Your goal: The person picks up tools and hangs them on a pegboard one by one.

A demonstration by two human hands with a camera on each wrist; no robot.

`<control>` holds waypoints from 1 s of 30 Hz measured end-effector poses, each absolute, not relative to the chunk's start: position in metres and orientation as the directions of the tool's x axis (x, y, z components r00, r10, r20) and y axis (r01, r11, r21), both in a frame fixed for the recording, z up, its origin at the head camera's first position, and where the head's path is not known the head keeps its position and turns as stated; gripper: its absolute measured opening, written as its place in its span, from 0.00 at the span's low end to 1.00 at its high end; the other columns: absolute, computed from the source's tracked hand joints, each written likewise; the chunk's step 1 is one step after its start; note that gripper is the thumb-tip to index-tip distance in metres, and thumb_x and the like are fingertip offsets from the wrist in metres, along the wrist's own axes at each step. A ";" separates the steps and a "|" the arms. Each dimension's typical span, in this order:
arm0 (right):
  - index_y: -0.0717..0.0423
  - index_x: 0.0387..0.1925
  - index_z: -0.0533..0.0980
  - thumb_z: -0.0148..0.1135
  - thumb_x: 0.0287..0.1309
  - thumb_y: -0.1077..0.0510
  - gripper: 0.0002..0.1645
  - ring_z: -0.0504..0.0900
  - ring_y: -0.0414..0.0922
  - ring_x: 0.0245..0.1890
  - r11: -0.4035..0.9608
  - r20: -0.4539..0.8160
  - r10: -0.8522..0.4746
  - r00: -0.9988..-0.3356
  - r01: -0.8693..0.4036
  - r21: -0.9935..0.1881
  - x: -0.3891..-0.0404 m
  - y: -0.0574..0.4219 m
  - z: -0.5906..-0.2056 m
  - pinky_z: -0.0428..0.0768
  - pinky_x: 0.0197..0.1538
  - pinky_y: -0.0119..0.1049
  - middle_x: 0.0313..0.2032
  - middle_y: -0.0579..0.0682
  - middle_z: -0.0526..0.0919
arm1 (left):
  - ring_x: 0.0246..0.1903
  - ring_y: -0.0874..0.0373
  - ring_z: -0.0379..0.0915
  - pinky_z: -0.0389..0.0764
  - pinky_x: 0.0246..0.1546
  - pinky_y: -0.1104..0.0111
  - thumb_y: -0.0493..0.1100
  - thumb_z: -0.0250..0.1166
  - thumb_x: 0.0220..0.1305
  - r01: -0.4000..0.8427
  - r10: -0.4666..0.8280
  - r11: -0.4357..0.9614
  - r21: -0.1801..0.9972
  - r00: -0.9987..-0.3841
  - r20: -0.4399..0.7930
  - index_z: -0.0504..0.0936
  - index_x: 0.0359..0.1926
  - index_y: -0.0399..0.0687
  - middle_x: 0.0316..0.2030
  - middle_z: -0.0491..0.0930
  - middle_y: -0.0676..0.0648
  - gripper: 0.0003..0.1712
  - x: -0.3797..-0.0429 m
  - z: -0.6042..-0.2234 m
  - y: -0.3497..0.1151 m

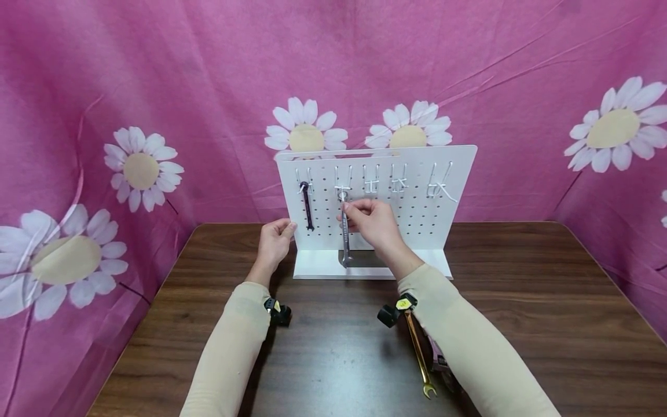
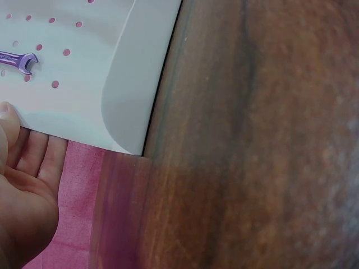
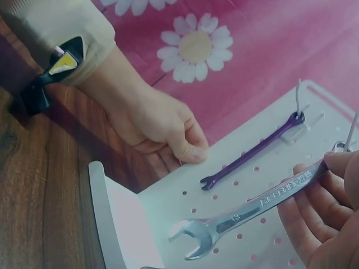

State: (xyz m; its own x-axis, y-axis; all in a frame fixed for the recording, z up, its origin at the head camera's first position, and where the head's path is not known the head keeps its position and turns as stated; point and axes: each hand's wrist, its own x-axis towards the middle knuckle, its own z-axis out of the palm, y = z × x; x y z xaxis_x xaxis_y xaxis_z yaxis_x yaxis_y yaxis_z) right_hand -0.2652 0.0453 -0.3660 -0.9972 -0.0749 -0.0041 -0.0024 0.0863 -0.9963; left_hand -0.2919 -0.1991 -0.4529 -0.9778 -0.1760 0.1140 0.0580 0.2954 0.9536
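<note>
My right hand (image 1: 376, 226) pinches a silver combination wrench (image 1: 345, 234) near its ring end, thumb in front and fingers behind. The wrench's ring end is up at a white hook (image 1: 343, 188), and its open jaw points down. In the right wrist view the hook's tip shows at the ring (image 3: 341, 147). At the board's left edge my left hand (image 1: 274, 240) grips the white pegboard (image 1: 375, 231), thumb on the front and fingers behind. A purple wrench (image 1: 307, 207) hangs from the leftmost hook, just right of that hand.
More white hooks (image 1: 399, 178) line the board's upper part toward the right. On the wooden table (image 1: 333, 347), a gold wrench (image 1: 418, 353) lies beside my right forearm, with a purplish item (image 1: 438, 354) partly hidden under it. A pink flowered cloth (image 1: 229, 116) hangs behind.
</note>
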 end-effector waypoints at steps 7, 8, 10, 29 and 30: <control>0.61 0.54 0.86 0.66 0.78 0.51 0.17 0.91 0.43 0.40 0.109 -0.078 -0.028 -0.997 0.075 -0.991 -0.279 0.046 -0.373 0.91 0.47 0.37 0.47 0.59 0.93 | 0.37 0.67 0.80 0.85 0.43 0.75 0.38 0.63 0.80 0.055 -0.166 0.285 0.957 -0.980 0.106 0.89 0.50 0.32 0.41 0.90 0.40 0.13 -0.291 -0.455 -0.197; 0.60 0.54 0.86 0.65 0.78 0.50 0.18 0.91 0.43 0.41 0.119 -0.086 -0.025 -0.996 0.082 -0.989 -0.281 0.046 -0.374 0.91 0.48 0.38 0.47 0.59 0.93 | 0.36 0.67 0.80 0.85 0.43 0.75 0.38 0.63 0.80 0.057 -0.167 0.285 0.957 -0.980 0.108 0.89 0.50 0.32 0.41 0.90 0.40 0.13 -0.291 -0.455 -0.197; 0.60 0.54 0.87 0.65 0.78 0.48 0.20 0.91 0.45 0.41 0.143 -0.095 -0.021 -0.995 0.091 -0.986 -0.284 0.045 -0.376 0.91 0.49 0.40 0.47 0.59 0.93 | 0.36 0.67 0.80 0.86 0.44 0.73 0.37 0.63 0.80 0.062 -0.168 0.287 0.956 -0.979 0.114 0.89 0.50 0.31 0.41 0.90 0.40 0.12 -0.291 -0.455 -0.197; 0.67 0.56 0.85 0.62 0.78 0.53 0.21 0.91 0.54 0.52 0.271 -0.018 -0.029 -0.999 0.009 -0.963 -0.274 0.053 -0.383 0.90 0.58 0.43 0.52 0.64 0.90 | 0.36 0.69 0.81 0.90 0.50 0.65 0.36 0.63 0.80 0.085 -0.171 0.283 0.955 -0.976 0.137 0.89 0.51 0.29 0.46 0.90 0.33 0.13 -0.294 -0.456 -0.200; 0.67 0.56 0.85 0.62 0.78 0.53 0.21 0.91 0.55 0.52 0.270 -0.014 -0.032 -0.999 0.005 -0.963 -0.273 0.054 -0.382 0.90 0.58 0.44 0.52 0.64 0.90 | 0.36 0.69 0.81 0.90 0.50 0.65 0.36 0.63 0.80 0.086 -0.172 0.283 0.955 -0.975 0.138 0.89 0.51 0.29 0.46 0.90 0.33 0.13 -0.294 -0.456 -0.200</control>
